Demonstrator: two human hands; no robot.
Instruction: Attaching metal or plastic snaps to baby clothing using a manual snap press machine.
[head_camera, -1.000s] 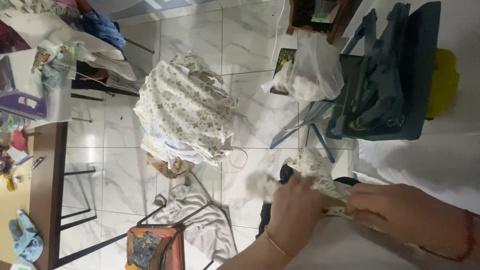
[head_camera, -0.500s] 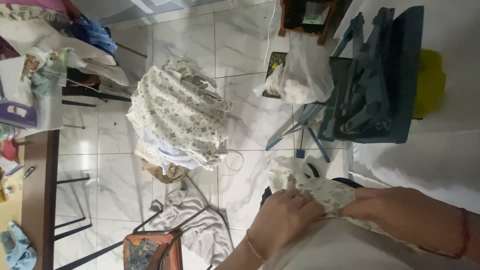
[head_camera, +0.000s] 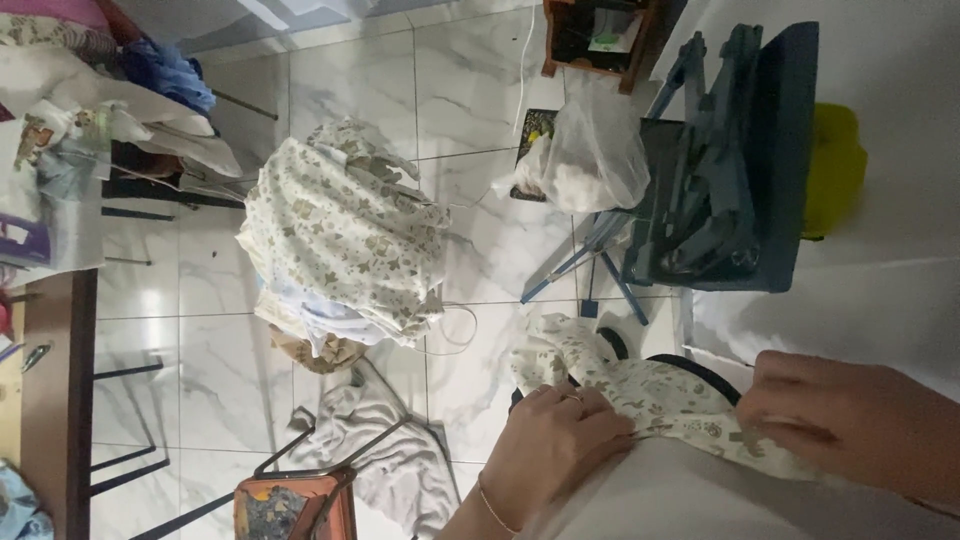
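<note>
Cloth (head_camera: 660, 400), cream with small print, lies on white worktop (head_camera: 850, 310), stretched between both hands. Left hand (head_camera: 550, 450) presses near end flat, fingers together on cloth. Right hand (head_camera: 850, 420) pinches other side, fingers closed on it. Work looks early: far end of cloth hangs off worktop edge, crumpled. Right wrist cut off; cloth's underside hidden.

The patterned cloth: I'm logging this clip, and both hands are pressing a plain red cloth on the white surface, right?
Not quite. The head view shows the cloth is cream with a small floral print, not plain red. Both the left hand and right hand do press it on the white surface.
</note>
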